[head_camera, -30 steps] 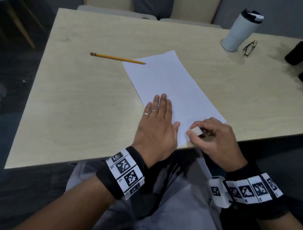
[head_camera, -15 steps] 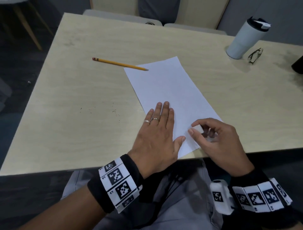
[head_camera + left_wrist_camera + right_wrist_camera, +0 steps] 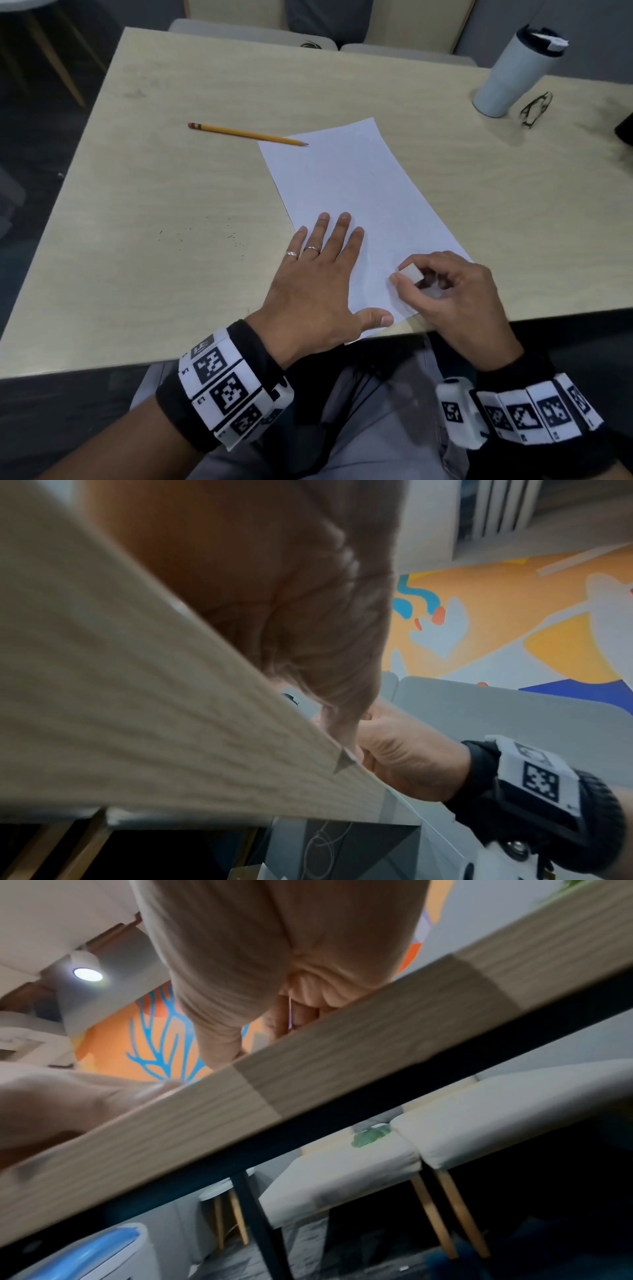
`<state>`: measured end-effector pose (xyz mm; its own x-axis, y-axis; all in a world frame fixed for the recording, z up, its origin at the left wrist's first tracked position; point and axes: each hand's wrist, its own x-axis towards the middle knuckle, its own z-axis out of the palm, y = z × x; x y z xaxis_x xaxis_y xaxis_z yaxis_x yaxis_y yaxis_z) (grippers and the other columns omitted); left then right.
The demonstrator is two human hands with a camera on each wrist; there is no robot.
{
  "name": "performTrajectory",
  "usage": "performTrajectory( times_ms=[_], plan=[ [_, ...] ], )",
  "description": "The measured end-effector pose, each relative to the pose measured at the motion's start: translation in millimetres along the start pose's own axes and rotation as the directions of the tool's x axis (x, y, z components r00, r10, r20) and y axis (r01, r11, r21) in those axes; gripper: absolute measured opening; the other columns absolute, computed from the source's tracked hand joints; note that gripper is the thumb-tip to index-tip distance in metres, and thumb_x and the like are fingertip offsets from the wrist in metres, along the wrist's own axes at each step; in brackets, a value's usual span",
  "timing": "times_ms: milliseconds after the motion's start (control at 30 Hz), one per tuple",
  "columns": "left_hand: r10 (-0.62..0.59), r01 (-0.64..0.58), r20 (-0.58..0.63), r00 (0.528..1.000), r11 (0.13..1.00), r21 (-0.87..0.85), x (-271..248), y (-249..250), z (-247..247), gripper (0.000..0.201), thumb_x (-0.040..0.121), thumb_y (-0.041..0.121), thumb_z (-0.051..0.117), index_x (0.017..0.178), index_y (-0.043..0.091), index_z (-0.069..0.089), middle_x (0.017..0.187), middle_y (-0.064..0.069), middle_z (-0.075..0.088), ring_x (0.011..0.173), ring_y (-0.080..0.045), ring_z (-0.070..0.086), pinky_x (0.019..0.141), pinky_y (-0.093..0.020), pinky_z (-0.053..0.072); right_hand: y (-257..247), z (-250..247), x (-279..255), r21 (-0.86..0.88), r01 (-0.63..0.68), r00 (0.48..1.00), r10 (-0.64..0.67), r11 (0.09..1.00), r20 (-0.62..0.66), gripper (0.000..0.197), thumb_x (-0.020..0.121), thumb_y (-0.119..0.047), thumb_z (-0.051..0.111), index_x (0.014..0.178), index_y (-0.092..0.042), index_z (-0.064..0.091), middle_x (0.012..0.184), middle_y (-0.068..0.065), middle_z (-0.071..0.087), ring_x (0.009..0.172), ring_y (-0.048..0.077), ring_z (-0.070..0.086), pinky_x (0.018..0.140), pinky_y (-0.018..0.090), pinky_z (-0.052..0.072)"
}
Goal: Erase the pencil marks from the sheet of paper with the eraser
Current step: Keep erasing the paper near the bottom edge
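A white sheet of paper (image 3: pixel 349 192) lies slanted on the light wooden table (image 3: pixel 171 192), its near corner at the front edge. My left hand (image 3: pixel 318 274) lies flat on the sheet's near left part, fingers straight and thumb spread. My right hand (image 3: pixel 442 291) pinches a small white eraser (image 3: pixel 410 274) between thumb and fingers and holds it against the sheet's near right corner. I see no clear pencil marks on the paper. In the left wrist view my right hand (image 3: pixel 407 753) shows beyond the table edge (image 3: pixel 205 723). The right wrist view shows my right palm (image 3: pixel 274 961) from below.
A yellow pencil (image 3: pixel 246 134) lies at the sheet's far left corner. A white tumbler (image 3: pixel 513 72) and folded glasses (image 3: pixel 536 109) stand at the far right. Dark eraser crumbs (image 3: pixel 219 240) dot the table left of my left hand. Chairs (image 3: pixel 257 37) stand behind the table.
My right hand with the eraser has shifted slightly up the sheet's near right corner. My left hand stays flat on the paper, its thumb spread wider.
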<state>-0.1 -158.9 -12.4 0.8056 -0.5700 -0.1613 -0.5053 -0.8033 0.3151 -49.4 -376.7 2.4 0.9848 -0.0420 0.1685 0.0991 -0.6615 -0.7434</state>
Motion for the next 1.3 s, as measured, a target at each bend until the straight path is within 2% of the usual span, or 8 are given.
performTrajectory(
  times_ms=[200, 400, 567, 733, 900, 1067, 1200, 1300],
  plan=[
    [0.004, -0.004, -0.015, 1.000, 1.000, -0.020, 1, -1, 1, 0.119, 0.083, 0.097, 0.028, 0.166, 0.024, -0.017, 0.169, 0.004, -0.035, 0.153, -0.016, -0.038, 0.129, -0.045, -0.014, -18, 18, -6, -0.046, 0.092, 0.995, -0.090, 0.995, 0.053, 0.010, 0.087, -0.017, 0.086, 0.085, -0.024, 0.079, 0.074, -0.010, 0.067, 0.078, 0.019, 0.061, 0.074, 0.026, 0.047],
    [0.004, -0.005, -0.014, 1.000, 1.000, -0.030, 2, 0, -1, 0.121, 0.083, 0.096, 0.033, 0.166, 0.024, -0.017, 0.169, 0.003, -0.035, 0.153, -0.019, -0.038, 0.129, -0.048, -0.013, -1, -3, 6, 0.027, -0.052, 0.998, 0.053, 0.998, -0.030, 0.014, 0.087, -0.014, 0.087, 0.081, -0.024, 0.080, 0.074, -0.010, 0.067, 0.072, 0.015, 0.057, 0.072, 0.020, 0.044],
    [0.010, -0.011, -0.026, 1.000, 0.999, -0.044, 2, -2, 0, 0.123, 0.081, 0.099, 0.032, 0.167, 0.023, -0.013, 0.170, 0.003, -0.032, 0.154, -0.018, -0.037, 0.129, -0.048, -0.012, -14, 18, -2, 0.033, -0.019, 0.999, 0.017, 0.999, 0.041, 0.015, 0.085, -0.015, 0.087, 0.085, -0.028, 0.079, 0.079, -0.006, 0.071, 0.075, 0.020, 0.062, 0.073, 0.033, 0.052],
    [0.006, -0.007, -0.028, 1.000, 0.999, -0.038, 2, -1, 0, 0.122, 0.082, 0.098, 0.032, 0.167, 0.023, -0.014, 0.170, 0.003, -0.034, 0.154, -0.019, -0.037, 0.129, -0.048, -0.013, 0, 0, 7, -0.024, -0.039, 0.997, 0.037, 0.999, -0.074, 0.012, 0.087, -0.017, 0.086, 0.082, -0.025, 0.078, 0.078, -0.012, 0.070, 0.076, 0.018, 0.061, 0.074, 0.041, 0.052],
    [0.005, -0.006, -0.030, 1.000, 0.999, -0.047, 2, -1, 1, 0.125, 0.079, 0.100, 0.030, 0.167, 0.023, -0.012, 0.171, 0.003, -0.032, 0.154, -0.018, -0.036, 0.129, -0.048, -0.012, -14, 25, -1, 0.014, 0.005, 0.999, -0.004, 1.000, -0.039, 0.014, 0.085, -0.016, 0.088, 0.088, -0.027, 0.080, 0.081, -0.009, 0.071, 0.078, 0.021, 0.066, 0.076, 0.042, 0.055],
    [0.001, -0.001, -0.021, 1.000, 0.999, -0.041, 2, -1, -1, 0.123, 0.081, 0.098, 0.033, 0.167, 0.024, -0.015, 0.170, 0.004, -0.034, 0.153, -0.018, -0.038, 0.129, -0.048, -0.014, 8, 1, 12, -0.010, -0.057, 0.984, 0.054, 0.998, -0.170, 0.013, 0.087, -0.018, 0.088, 0.086, -0.029, 0.079, 0.082, -0.012, 0.070, 0.076, 0.020, 0.065, 0.077, 0.044, 0.057],
    [0.000, -0.001, -0.023, 1.000, 0.999, -0.044, 2, -1, 0, 0.124, 0.079, 0.100, 0.030, 0.167, 0.024, -0.013, 0.170, 0.004, -0.033, 0.153, -0.017, -0.037, 0.129, -0.048, -0.012, -13, 24, -1, -0.003, 0.035, 0.998, -0.035, 0.999, -0.048, 0.012, 0.086, -0.015, 0.087, 0.088, -0.025, 0.080, 0.077, -0.008, 0.069, 0.080, 0.020, 0.063, 0.075, 0.035, 0.052],
    [-0.005, 0.005, -0.014, 1.000, 0.999, -0.049, 3, 0, 0, 0.123, 0.081, 0.098, 0.034, 0.167, 0.024, -0.013, 0.170, 0.005, -0.032, 0.154, -0.018, -0.037, 0.129, -0.048, -0.013, -1, 14, 5, -0.010, 0.010, 0.999, -0.010, 1.000, -0.034, 0.010, 0.090, -0.019, 0.085, 0.085, -0.025, 0.078, 0.074, -0.006, 0.067, 0.080, 0.020, 0.058, 0.075, 0.037, 0.049]
  ],
)
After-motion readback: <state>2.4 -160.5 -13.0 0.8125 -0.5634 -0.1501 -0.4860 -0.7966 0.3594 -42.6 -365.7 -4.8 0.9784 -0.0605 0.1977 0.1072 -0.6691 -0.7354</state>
